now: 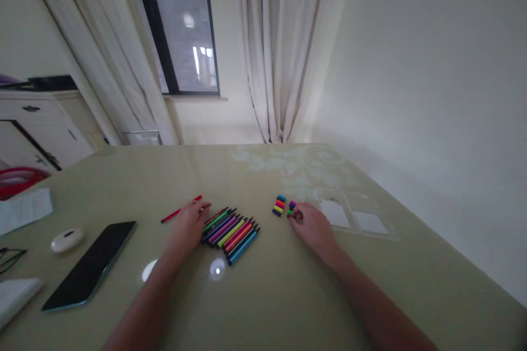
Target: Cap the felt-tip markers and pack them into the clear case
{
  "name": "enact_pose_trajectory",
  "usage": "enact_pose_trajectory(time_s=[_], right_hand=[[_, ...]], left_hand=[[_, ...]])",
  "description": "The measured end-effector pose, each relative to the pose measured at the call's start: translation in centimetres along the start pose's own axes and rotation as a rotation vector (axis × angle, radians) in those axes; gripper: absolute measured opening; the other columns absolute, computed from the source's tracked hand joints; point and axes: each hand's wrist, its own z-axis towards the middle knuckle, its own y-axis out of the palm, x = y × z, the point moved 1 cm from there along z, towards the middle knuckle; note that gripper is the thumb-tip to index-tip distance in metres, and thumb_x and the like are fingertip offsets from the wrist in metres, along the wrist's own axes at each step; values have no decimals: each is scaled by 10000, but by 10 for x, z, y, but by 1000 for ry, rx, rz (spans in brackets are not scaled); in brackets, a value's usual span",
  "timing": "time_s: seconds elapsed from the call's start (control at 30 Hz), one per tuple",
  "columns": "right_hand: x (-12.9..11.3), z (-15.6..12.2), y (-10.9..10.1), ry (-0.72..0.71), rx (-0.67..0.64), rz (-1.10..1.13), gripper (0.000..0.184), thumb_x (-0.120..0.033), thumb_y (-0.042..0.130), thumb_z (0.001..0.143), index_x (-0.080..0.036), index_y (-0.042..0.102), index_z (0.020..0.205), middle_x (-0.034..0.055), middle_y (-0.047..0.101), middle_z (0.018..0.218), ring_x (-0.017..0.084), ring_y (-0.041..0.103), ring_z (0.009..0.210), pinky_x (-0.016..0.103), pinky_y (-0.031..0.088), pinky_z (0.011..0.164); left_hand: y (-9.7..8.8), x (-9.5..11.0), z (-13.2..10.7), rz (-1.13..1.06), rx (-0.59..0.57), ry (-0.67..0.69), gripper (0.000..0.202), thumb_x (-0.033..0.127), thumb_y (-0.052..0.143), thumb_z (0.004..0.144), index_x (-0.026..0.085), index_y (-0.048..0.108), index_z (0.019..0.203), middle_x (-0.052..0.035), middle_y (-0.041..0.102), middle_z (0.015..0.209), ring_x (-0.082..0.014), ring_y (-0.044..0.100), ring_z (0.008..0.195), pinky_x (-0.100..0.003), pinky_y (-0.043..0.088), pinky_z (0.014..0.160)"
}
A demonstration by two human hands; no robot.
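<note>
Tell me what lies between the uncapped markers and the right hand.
In the head view, a small row of coloured caps lies there, with bare tabletop between it and the markers; a few more caps sit at the right hand.

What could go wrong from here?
The right hand is at a few caps, with more just beside it, so a nudge might scatter them. The pens lie loose, side by side, close to the left hand; a brush could upset the row. The red pen lies apart, so it may get overlooked.
</note>
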Motion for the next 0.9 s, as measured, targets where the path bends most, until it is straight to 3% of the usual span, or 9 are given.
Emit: enact_pose_trajectory(time_s=[0.1,0.23,0.4,0.5,0.57,0.67,0.77,0.83,0.9], right_hand=[[2,0,2,-7,25,0,68,-151,677,856,-203,671,813,41,677,856,188,628,744,278,381,630],[1,0,1,-15,22,4,58,-152,687,858,-202,671,834,40,673,863,189,633,761,275,391,638],[-3,0,-1,-47,65,46,39,-168,670,881,-204,675,868,35,660,870,189,631,769,279,430,667],[-8,-1,0,-103,93,114,41,-186,648,913,-202,683,898,37,655,879,188,634,776,290,467,701],[-13,-3,1,-150,96,185,64,-235,638,949,-199,692,949,39,657,889,177,626,738,295,489,699],[-24,-10,1,-265,106,302,227,-353,634,992,-199,679,1153,60,688,966,158,608,677,302,525,689],[-37,-20,1,-463,102,377,388,-413,613,1019,-201,602,1343,86,720,1051,158,640,707,310,556,736],[-44,-25,0,-597,92,366,298,-377,573,1047,-204,644,1279,80,740,1015,171,676,787,306,554,777],[-48,-29,-1,-659,100,326,220,-336,540,1065,-207,697,1149,65,747,927,177,690,821,296,544,781]], left_hand=[[-8,-9,0,176,107,-110,452,295,351,1000,165,664,1298,-141,666,1306,-297,629,1203,-437,469,1062],[-12,-13,-5,368,57,-219,479,298,366,1000,136,588,1393,-183,628,1378,-366,602,1234,-510,478,1007],[-12,-14,-6,384,-17,-197,391,334,346,1015,176,689,1119,-153,690,1166,-337,639,1121,-464,499,939],[-13,-10,-3,348,3,-158,354,306,342,1017,163,661,1074,-151,690,1113,-316,647,1085,-435,504,928],[-12,2,-3,254,42,-96,341,292,323,1033,165,632,1105,-141,691,1110,-292,659,1052,-407,515,898],[-4,37,-14,83,75,67,332,317,303,1073,196,595,1175,-108,703,1139,-250,682,980,-360,531,823],[9,78,-36,68,7,400,309,360,355,1093,235,629,1159,-69,719,1066,-214,687,951,-305,522,787],[15,97,-50,101,9,592,313,368,377,1095,248,663,1134,-59,725,1007,-206,688,943,-291,516,791],[18,106,-58,104,-16,660,331,365,378,1098,247,686,1082,-52,724,956,-182,687,877,-269,512,765]])
